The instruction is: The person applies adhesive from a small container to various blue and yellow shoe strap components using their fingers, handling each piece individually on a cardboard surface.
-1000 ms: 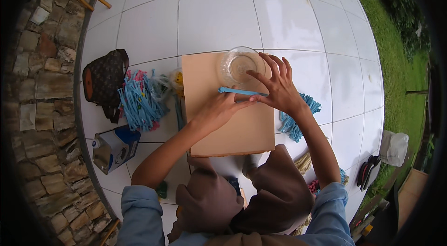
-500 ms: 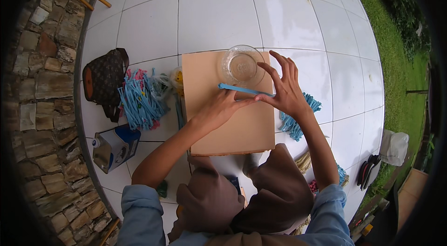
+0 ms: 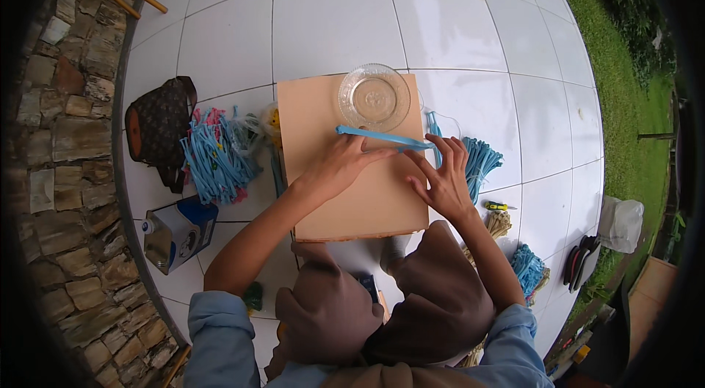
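A tan board (image 3: 367,204) lies on the white tiled floor. A clear glass dish (image 3: 374,97) sits at its far edge. A long blue strip (image 3: 385,138) lies across the board just below the dish. My left hand (image 3: 339,165) presses its fingers on the strip's left part. My right hand (image 3: 443,176) holds the strip's right end at the board's right edge, fingers spread. A bundle of blue strips (image 3: 479,160) lies just right of that hand.
A heap of blue and pink strips (image 3: 217,155) lies left of the board, next to a brown patterned bag (image 3: 160,127). A carton (image 3: 178,231) stands at lower left. A stone wall (image 3: 51,131) runs along the left; grass (image 3: 631,72) lies right. More bundles (image 3: 527,267) sit lower right.
My right hand has come down from the dish toward me, to the strip's right end. The left hand stayed on the strip.
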`<state>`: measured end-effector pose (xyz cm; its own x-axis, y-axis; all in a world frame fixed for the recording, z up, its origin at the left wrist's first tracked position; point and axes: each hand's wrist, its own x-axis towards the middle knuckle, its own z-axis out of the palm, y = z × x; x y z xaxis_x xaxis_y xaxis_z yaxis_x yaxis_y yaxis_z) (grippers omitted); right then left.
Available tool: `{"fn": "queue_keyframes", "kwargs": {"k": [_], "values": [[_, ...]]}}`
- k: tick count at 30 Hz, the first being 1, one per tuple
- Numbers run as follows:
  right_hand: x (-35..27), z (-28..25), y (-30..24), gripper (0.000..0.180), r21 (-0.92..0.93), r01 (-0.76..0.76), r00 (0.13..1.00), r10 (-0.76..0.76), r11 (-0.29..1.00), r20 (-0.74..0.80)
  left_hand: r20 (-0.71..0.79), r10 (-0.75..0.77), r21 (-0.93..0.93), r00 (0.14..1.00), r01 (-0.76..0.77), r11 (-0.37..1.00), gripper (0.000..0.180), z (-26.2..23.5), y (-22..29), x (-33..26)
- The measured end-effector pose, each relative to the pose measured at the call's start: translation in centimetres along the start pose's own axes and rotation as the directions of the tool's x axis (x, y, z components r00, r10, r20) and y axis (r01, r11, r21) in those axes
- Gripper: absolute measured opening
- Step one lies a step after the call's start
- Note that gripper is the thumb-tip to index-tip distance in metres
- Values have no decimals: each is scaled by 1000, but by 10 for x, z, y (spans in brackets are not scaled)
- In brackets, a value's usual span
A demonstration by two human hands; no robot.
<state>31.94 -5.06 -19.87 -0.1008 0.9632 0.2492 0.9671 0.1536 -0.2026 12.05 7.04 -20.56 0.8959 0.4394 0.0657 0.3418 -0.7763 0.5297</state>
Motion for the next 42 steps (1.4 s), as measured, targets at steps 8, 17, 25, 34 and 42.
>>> {"fn": "queue_keyframes", "kwargs": {"k": [8,17,25,34,42], "values": [[4,1,1,42,3,11,1000,-11,1000,8,8,2,9,1000,-2,1000,50,1,-2,1],[-10,29,38,46,435,-222,971,240,873,12,-18,17,1,1000,-17,1000,40,1,4,-1],[-18,-85,2,44,549,-276,936,350,789,-31,-114,-77,-440,991,20,898,21,-50,57,-37],[37,-325,-96,46,883,-73,969,243,463,-47,-851,105,46,515,-127,991,37,-225,162,-58],[45,-329,-136,34,944,-24,960,271,328,-70,-413,720,556,558,-471,685,31,-220,234,-45]]}}
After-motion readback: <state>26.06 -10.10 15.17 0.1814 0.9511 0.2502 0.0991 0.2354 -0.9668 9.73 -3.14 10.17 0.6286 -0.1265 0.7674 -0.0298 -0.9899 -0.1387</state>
